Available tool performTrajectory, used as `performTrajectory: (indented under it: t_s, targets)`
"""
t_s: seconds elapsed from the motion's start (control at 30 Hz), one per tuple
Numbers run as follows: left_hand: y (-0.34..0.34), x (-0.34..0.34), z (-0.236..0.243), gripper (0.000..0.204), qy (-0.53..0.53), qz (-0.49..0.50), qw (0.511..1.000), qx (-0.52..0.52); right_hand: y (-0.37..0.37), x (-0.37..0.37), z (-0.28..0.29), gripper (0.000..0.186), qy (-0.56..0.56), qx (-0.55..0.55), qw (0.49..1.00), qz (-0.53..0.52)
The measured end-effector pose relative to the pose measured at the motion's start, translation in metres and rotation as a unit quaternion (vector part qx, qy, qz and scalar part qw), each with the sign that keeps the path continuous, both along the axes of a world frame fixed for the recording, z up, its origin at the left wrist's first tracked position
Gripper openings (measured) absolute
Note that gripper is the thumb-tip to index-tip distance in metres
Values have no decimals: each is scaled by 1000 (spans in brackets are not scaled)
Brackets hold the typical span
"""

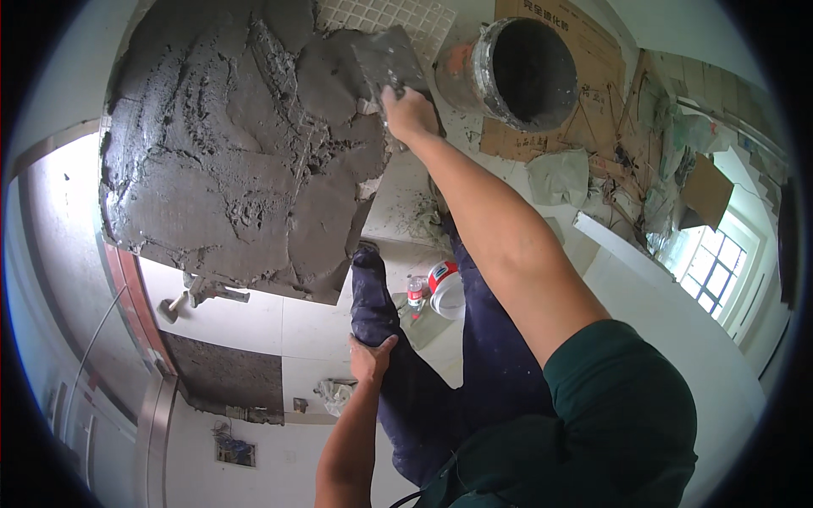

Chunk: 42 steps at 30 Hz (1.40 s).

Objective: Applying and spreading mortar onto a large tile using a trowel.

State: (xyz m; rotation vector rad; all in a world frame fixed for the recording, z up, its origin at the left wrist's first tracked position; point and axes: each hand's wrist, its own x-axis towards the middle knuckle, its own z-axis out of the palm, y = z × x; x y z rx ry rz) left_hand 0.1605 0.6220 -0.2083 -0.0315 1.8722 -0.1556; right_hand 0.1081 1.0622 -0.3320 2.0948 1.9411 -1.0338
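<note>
- On my feed, the right hand point(409, 112) has its grip closed on a flat, rectangular, mortar-smeared grey trowel point(391, 61), up at the top-right edge of a thick, wet-looking grey mortar sheet point(203, 161).
- Left hand point(369, 359): spread loosely over the dark-blue-trousered knee point(373, 320), no tool.
- Trowel's probably stiff, lightish, slick when wet; I'd hold its back, clear of the edges.
- Mortar's likely heavy, soft, sticky.

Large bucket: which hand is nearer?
Right. The right hand is just left of the bucket, gripping a trowel; the left hand is farther off, on the left leg.
</note>
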Motion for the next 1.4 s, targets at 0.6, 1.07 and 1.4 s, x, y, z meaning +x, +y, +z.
performTrajectory:
  t_s: [0.6, 1.07, 1.4]
  targets:
    - [29, 19, -3, 106, 2, -45, 998, -33, -12, 164, -46, 56, 125, -21, 991, -31]
    - [5, -5, 2, 109, -31, 30, 998, -40, -101, -26, 4, 36, 74, -2, 693, 717]
    - [-15, -40, -2, 114, -60, 140, 988, -26, -43, -281, 17, 34, 0, 135, 754, 643]
